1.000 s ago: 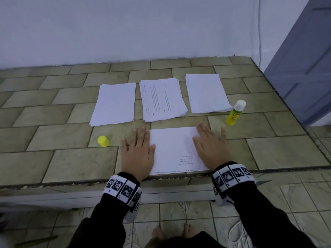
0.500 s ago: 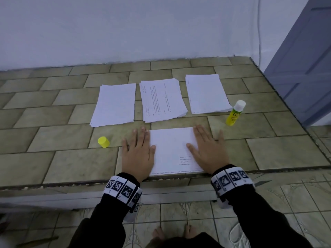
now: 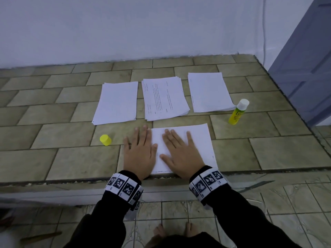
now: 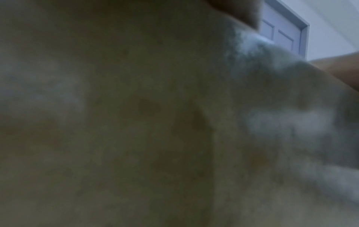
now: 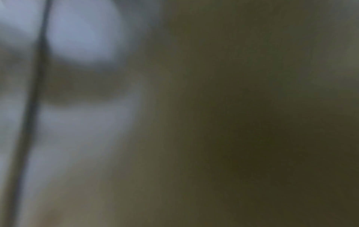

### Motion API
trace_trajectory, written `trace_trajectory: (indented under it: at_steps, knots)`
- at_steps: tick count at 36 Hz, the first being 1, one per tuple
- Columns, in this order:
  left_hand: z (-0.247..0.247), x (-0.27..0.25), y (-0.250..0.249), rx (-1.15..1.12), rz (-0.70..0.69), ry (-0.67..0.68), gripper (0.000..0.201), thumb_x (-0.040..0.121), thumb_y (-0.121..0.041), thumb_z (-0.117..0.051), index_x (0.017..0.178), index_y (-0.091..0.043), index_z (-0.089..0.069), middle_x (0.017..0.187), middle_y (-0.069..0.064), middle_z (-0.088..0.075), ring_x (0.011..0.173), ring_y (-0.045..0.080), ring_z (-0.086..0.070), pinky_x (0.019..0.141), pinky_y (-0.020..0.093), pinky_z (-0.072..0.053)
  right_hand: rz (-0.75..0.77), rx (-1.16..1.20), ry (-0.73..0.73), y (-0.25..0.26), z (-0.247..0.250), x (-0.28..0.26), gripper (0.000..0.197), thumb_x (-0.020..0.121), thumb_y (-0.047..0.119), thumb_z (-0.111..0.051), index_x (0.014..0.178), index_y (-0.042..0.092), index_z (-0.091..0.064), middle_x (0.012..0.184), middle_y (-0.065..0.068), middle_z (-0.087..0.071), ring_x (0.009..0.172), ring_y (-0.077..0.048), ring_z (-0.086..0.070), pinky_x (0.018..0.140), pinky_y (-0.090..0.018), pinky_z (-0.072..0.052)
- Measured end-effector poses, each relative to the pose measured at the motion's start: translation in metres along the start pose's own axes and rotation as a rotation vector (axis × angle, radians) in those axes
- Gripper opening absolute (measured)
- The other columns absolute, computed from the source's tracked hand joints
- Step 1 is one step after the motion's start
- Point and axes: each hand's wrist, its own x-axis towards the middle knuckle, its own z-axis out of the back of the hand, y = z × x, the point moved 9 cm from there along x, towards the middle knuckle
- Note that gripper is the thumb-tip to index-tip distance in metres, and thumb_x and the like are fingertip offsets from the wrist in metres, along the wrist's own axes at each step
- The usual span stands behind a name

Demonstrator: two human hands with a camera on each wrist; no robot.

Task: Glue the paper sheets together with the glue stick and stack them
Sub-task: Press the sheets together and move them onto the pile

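A white sheet [image 3: 195,140] lies flat at the near edge of the tiled counter [image 3: 53,158], its near edge reaching the counter's lip, with a faint line of print along that edge. The right hand [image 3: 180,154] lies palm down on the sheet's left half, fingers straight and spread, thumb out toward the sheet's left edge; it grips nothing. The left hand [image 3: 138,153] lies flat too, just left of the sheet, mostly on bare tile, fingers straight and close together; its thumb tip reaches the sheet's left edge. It holds nothing either.

Beyond the sheet, toward the wall, three piles of paper sit in a row. The left pile [image 3: 116,102] is blank on top and lies beyond and left of the sheet. The middle pile [image 3: 164,97], with lines of print on its top page, is straight beyond the sheet's left part. The right pile [image 3: 209,92] is blank and lies beyond the sheet's right part.

The glue stick [image 3: 238,112] stands tilted, beyond and right of the sheet, just beside the right pile's near corner; its body is yellow, its top end white. Its yellow cap [image 3: 105,139] lies well left of the sheet, past the left hand.

Both wrists wear bands of black-and-white markers [image 3: 123,187] over dark sleeves. Both wrist views are dark and blurred; the left one shows only a bluish door [image 4: 281,30].
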Motion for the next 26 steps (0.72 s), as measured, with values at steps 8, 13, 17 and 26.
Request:
trace_trajectory:
  at_steps: [8,13,17,26]
  knots:
    - [-0.003,-0.001,0.002,0.008,0.019,0.043,0.078,0.092,-0.05,0.006,0.157,-0.014,-0.017,0.165,0.002,-0.009,0.153,0.024,-0.006,0.119,0.056,-0.004,-0.226,-0.04,0.026,-0.062,0.006,-0.019,0.092,0.082,0.072,0.008,0.155,0.017,-0.001,0.163,0.004,0.0,0.149,-0.009,0.004,0.118,-0.052,0.009]
    - [-0.002,-0.002,0.002,-0.013,0.021,0.04,0.078,0.092,-0.05,0.006,0.157,-0.012,-0.016,0.165,0.003,-0.007,0.153,0.024,-0.004,0.119,0.056,-0.004,-0.368,-0.041,0.095,-0.095,0.013,-0.036,0.095,0.077,0.069,0.013,0.155,0.016,0.003,0.163,0.004,0.003,0.149,-0.008,0.006,0.117,-0.056,0.007]
    - [-0.003,-0.001,0.001,-0.019,0.024,0.053,0.08,0.09,-0.051,0.009,0.157,-0.013,-0.013,0.166,0.002,-0.004,0.153,0.023,-0.001,0.12,0.055,-0.001,-0.409,0.028,0.174,-0.092,0.034,-0.044,0.08,0.093,0.065,0.0,0.155,0.014,0.0,0.163,0.001,0.002,0.149,-0.011,0.003,0.118,-0.054,0.002]
    - [-0.001,-0.002,0.001,0.003,0.024,0.093,0.108,0.075,-0.071,0.033,0.158,-0.013,-0.006,0.166,0.002,0.002,0.153,0.022,0.004,0.12,0.053,0.002,-0.209,0.078,0.149,-0.068,0.079,0.0,0.04,0.1,0.02,-0.043,0.137,0.006,-0.037,0.138,-0.012,-0.046,0.121,-0.029,-0.049,0.095,-0.039,-0.043]
